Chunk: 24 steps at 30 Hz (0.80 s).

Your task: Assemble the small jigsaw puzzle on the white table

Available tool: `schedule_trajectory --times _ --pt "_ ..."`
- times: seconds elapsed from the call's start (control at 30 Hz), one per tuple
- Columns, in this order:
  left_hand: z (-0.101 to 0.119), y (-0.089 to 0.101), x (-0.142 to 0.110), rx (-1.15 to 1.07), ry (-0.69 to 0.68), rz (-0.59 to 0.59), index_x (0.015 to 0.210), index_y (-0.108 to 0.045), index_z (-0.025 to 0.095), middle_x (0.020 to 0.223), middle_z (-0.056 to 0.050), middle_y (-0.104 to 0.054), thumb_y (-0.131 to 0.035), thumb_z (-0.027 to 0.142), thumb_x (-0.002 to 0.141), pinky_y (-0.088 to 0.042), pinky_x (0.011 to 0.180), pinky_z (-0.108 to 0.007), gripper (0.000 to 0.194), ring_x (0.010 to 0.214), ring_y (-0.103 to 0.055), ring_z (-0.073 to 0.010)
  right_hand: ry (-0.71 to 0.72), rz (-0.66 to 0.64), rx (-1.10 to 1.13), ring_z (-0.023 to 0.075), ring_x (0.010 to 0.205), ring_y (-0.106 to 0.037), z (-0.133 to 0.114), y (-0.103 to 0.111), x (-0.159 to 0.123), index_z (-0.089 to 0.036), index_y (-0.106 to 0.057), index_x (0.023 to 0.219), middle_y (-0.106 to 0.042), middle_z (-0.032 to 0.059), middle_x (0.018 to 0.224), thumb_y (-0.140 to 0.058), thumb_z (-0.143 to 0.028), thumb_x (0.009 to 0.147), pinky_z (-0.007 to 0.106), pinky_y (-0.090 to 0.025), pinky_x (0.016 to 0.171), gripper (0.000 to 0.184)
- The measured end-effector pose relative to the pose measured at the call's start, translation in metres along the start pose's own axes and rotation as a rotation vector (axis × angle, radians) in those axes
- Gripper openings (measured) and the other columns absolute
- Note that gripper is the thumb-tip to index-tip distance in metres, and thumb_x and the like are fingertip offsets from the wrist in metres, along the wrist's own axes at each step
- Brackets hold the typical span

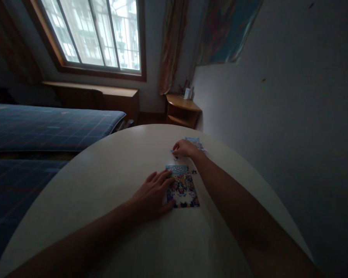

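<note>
So the jigsaw puzzle (182,186) is lying flat on a round white tabletop (118,173), and everything else here is placed relative to it. The left hand (154,193) comes in at its left side, fingers spread and relaxed, tips resting on the puzzle's left part, not gripping anything. There's a pale patch near the puzzle's near edge, can't tell if it's a gap. The right hand (185,148) is just beyond the puzzle, fingers curled down at some small pieces (174,155); honestly can't tell if they're pinching one or only touching. A loose piece (194,172) sits just off the puzzle's upper right, and a colorful sheet (195,142) lies farther beyond it, partly behind the right hand. Way past the puzzle to the left there's a blue plaid mattress (46,129).
</note>
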<state>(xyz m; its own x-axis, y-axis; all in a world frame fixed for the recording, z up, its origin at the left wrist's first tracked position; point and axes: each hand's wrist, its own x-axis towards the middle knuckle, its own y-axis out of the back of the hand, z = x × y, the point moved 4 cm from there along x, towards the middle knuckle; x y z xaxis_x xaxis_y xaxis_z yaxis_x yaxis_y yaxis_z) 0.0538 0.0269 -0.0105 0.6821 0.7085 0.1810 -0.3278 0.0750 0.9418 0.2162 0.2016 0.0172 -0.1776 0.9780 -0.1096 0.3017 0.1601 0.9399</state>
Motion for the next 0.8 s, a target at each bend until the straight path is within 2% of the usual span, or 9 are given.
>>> schedule_trajectory --times 0.27,0.37,0.5,0.63,0.73,0.8 --pt "0.001 0.001 0.0 0.007 0.007 -0.012 0.14 -0.043 0.018 0.154 -0.013 -0.038 -0.058 0.042 0.088 -0.023 0.12 -0.052 0.06 0.144 -0.033 -0.0302 0.038 -0.104 -0.013 0.0165 0.07 -0.068 -0.006 0.003 -0.009 -0.019 -0.079 0.078 -0.077 0.0031 0.078 -0.079 -0.024 0.071 0.023 -0.046 0.062 0.009" --pt "0.0 0.001 0.001 0.01 0.006 -0.015 0.14 -0.043 0.018 0.154 -0.014 -0.039 -0.057 0.043 0.088 -0.024 0.119 -0.053 0.059 0.144 -0.033 -0.0304 0.061 -0.072 -0.003 0.017 0.071 -0.067 -0.007 0.003 -0.019 -0.018 -0.077 0.076 -0.076 0.0034 0.077 -0.079 -0.023 0.07 0.023 -0.045 0.062 0.008" --pt "-0.001 0.001 0.001 0.009 0.004 -0.009 0.139 -0.043 0.017 0.154 -0.014 -0.039 -0.057 0.042 0.088 -0.024 0.119 -0.053 0.059 0.143 -0.035 -0.0309 0.097 0.033 0.05 0.0173 0.075 -0.067 -0.006 0.003 -0.033 -0.016 -0.075 0.077 -0.075 0.0058 0.08 -0.077 -0.018 0.071 0.024 -0.046 0.066 0.007" --pt "-0.003 -0.002 0.001 0.013 -0.009 -0.003 0.14 -0.042 0.018 0.154 -0.014 -0.037 -0.057 0.043 0.088 -0.024 0.119 -0.053 0.059 0.143 -0.033 -0.031 0.129 0.164 0.165 0.0149 0.077 -0.067 -0.001 0.002 -0.062 -0.014 -0.072 0.096 -0.075 0.0077 0.088 -0.074 -0.021 0.078 0.024 -0.049 0.07 0.019" --pt "-0.005 -0.004 0.001 0.011 -0.015 0.011 0.14 -0.042 0.019 0.154 -0.013 -0.037 -0.057 0.043 0.088 -0.022 0.119 -0.052 0.059 0.144 -0.033 -0.0308 0.176 0.203 0.27 0.0131 0.075 -0.067 0.003 -0.003 -0.098 -0.018 -0.066 0.118 -0.073 0.0025 0.086 -0.071 -0.023 0.082 0.024 -0.051 0.071 0.037" --pt "-0.005 -0.005 0.001 0.005 -0.016 0.023 0.139 -0.042 0.02 0.154 -0.012 -0.038 -0.058 0.042 0.087 -0.022 0.119 -0.052 0.059 0.143 -0.034 -0.0313 0.259 0.214 0.453 0.0155 0.076 -0.068 0.002 -0.007 -0.124 -0.021 -0.07 0.113 -0.074 0.0016 0.083 -0.069 -0.024 0.084 0.028 -0.052 0.074 0.029"
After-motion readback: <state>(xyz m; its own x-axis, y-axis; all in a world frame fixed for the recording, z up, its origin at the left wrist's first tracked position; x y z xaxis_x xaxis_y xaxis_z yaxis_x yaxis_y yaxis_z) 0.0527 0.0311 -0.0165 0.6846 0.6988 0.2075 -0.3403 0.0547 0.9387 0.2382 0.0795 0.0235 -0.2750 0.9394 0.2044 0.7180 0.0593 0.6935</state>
